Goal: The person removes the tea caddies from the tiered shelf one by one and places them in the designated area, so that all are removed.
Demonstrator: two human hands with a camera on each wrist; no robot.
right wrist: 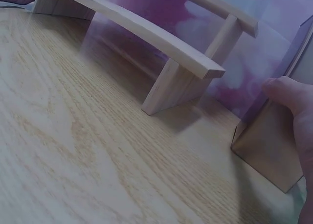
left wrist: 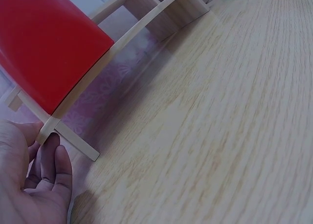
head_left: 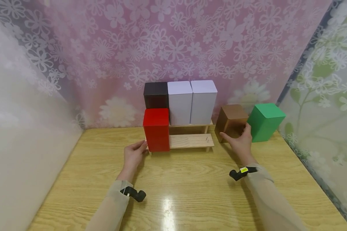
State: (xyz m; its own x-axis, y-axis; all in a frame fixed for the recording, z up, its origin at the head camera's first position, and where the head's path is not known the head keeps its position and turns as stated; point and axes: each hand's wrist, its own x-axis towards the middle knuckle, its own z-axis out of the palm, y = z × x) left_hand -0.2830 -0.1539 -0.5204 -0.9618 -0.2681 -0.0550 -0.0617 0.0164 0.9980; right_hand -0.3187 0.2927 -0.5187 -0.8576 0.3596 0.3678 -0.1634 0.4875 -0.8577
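A two-tier wooden rack (head_left: 191, 141) stands against the back curtain. On its lower board sits a red box (head_left: 156, 130); the upper board carries a black box (head_left: 156, 94) and two white boxes (head_left: 180, 102). My left hand (head_left: 134, 156) pinches the left end of the lower board, thumb above and fingers curled beneath in the left wrist view. To the right of the rack, my right hand (head_left: 241, 142) grips a brown box (head_left: 234, 112), thumb on its left side and fingers on its right. That box stands at the table's back, slightly tilted in the head view.
A green box (head_left: 266, 122) stands just right of the brown one, close to my right fingers. Flowered curtains (head_left: 176, 48) border the wooden table (head_left: 185, 186) at the back and right. A pale wall surface (head_left: 23, 128) rises along the left.
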